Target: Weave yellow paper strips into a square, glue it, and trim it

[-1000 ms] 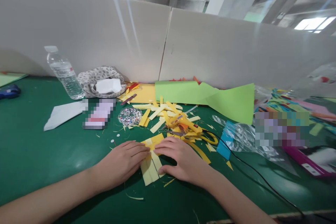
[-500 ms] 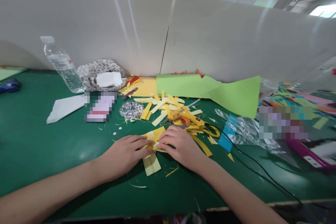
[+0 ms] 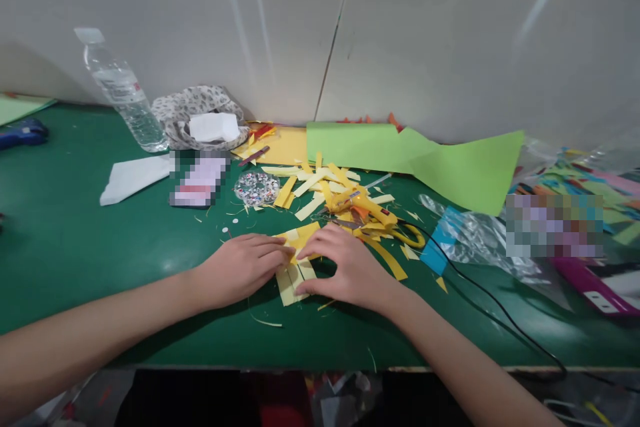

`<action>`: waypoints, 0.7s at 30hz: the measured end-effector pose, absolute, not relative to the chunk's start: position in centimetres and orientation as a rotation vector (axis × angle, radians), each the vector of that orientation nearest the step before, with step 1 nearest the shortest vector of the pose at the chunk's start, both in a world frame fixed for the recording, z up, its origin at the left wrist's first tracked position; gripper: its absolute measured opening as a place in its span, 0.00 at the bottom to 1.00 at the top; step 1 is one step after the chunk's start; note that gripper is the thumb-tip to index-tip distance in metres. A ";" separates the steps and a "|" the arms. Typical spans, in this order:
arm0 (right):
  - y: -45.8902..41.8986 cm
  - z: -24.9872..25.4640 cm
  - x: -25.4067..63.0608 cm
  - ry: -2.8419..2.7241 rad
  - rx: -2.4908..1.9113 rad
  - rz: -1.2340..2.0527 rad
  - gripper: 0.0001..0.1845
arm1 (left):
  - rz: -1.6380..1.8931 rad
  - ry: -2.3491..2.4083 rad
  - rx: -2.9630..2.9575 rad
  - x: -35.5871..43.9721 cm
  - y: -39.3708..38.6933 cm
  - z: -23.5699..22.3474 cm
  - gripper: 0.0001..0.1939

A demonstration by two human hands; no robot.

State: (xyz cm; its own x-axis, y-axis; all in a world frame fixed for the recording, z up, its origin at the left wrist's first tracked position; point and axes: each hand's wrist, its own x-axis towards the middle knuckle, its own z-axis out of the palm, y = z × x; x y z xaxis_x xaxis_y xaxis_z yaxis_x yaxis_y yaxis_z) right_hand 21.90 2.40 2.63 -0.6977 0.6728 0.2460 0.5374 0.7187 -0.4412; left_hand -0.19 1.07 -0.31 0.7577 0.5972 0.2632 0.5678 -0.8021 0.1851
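Between my hands, a folded yellow paper piece (image 3: 296,282) lies on the green table, with pale, creased strips toward me and a deeper yellow part behind. My left hand (image 3: 245,269) is closed on its left side, with the fingers together and the tips pressed on the paper. My right hand (image 3: 345,268) is open over the right side. Its thumb touches the pale part near the front and its fingertips rest farther back, leaving a wide gap. The fingers hide part of the paper. Just behind are a yellow glue gun (image 3: 375,209) and yellow-handled scissors (image 3: 411,237).
Yellow paper strips (image 3: 313,185) are heaped beyond my hands, beside a round container of small beads or eyes (image 3: 257,188). A water bottle (image 3: 120,93) and cloth bag (image 3: 175,113) stand back left. Green sheet (image 3: 360,145) lies along the wall. A black cord (image 3: 493,300) runs right.
My right thumb has moved away from its fingers and toward me, uncovering more of the pale strips. My left hand stays on the paper. The view has tilted down.
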 end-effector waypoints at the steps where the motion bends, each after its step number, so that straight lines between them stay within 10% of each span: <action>1: 2.4 2.4 21.8 -2.556 -0.943 0.506 0.22 | 0.478 0.953 2.854 -0.2 1.1 -0.3 0.12; 21: 2.1 1.6 20.6 -2.581 -0.956 0.438 0.14 | 0.490 0.989 2.653 0.0 0.8 0.4 0.17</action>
